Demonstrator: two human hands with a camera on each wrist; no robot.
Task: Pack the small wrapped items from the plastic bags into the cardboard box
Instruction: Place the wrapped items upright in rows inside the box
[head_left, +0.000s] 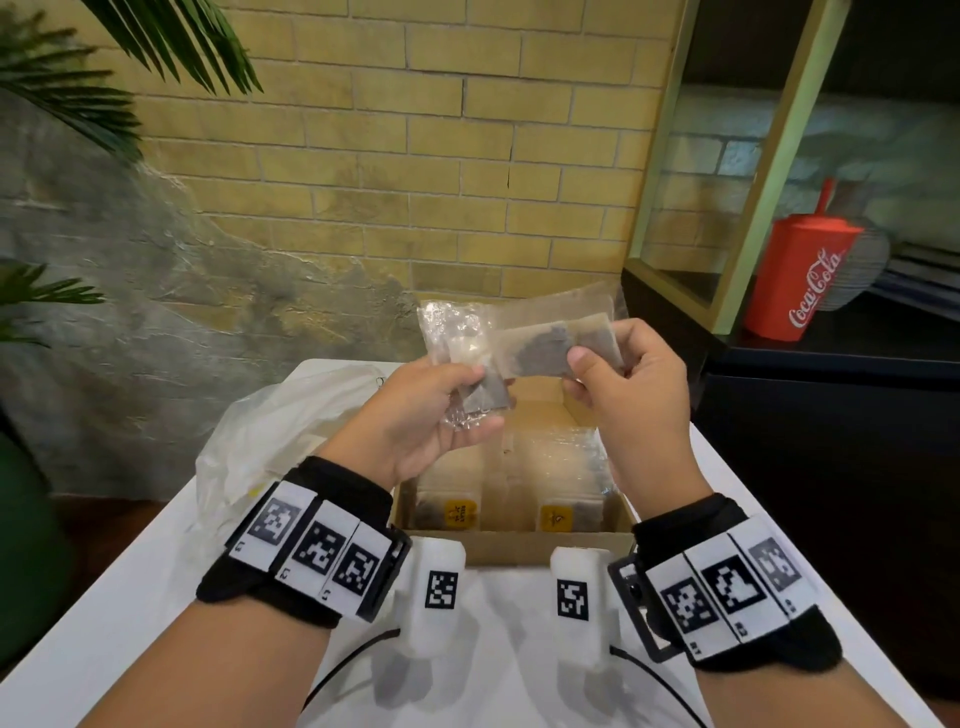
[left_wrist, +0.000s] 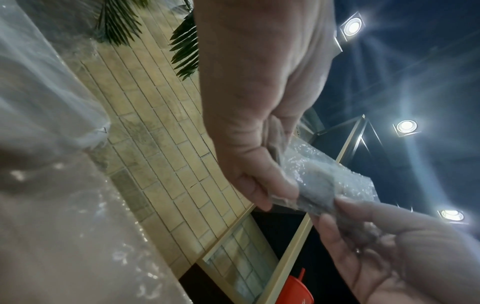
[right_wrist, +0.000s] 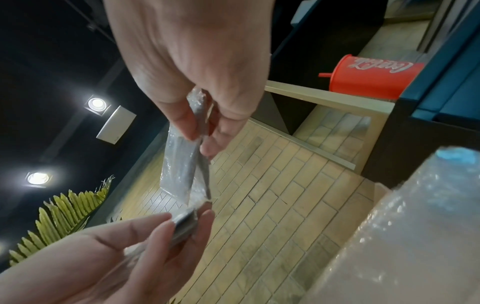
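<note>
Both hands are raised above the open cardboard box (head_left: 519, 548) on the white table (head_left: 130, 597). My left hand (head_left: 475, 402) grips a small clear plastic bag (head_left: 452, 332) with a dark item in its lower end; the left wrist view shows this left hand (left_wrist: 270, 191) on the crinkled bag (left_wrist: 324, 181). My right hand (head_left: 576, 371) pinches a flat wrapped item (head_left: 545, 348), tan with a dark patch, which overlaps the bag. In the right wrist view my right hand (right_wrist: 200, 137) holds that item (right_wrist: 179, 168) edge-on. Several wrapped items (head_left: 457, 499) lie packed in the box.
A large crumpled plastic bag (head_left: 280, 431) lies on the table left of the box. A brick wall (head_left: 415, 156) stands close behind. To the right is a black shelf unit (head_left: 831, 395) with a red Coca-Cola cup (head_left: 805, 275). Palm leaves (head_left: 78, 104) hang at the left.
</note>
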